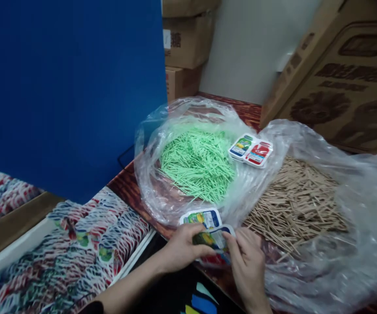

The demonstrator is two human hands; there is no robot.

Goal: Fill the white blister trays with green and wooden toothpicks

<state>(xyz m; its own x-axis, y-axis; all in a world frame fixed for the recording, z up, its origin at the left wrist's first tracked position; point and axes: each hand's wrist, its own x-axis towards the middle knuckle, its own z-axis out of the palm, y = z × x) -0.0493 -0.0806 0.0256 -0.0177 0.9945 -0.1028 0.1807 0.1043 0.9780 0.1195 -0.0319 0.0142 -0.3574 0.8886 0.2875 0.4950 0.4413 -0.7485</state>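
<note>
Between my left hand and my right hand, a small white-rimmed plastic pack with a green and yellow label is gripped at both ends. My left thumb and fingers pinch its left side, while my right thumb presses near the right edge. Just behind lies a similar pack with a blue and green label. Part of something red shows beneath the held pack; my fingers hide the rest. Farther back, a joined pair of packs, one green and one red, rests on clear plastic.
Thin light-green sticks fill an open clear bag. Brown sticks lie in another bag at right. A blue panel stands left, above boxes of stacked packs. Cardboard boxes stand behind the wooden table.
</note>
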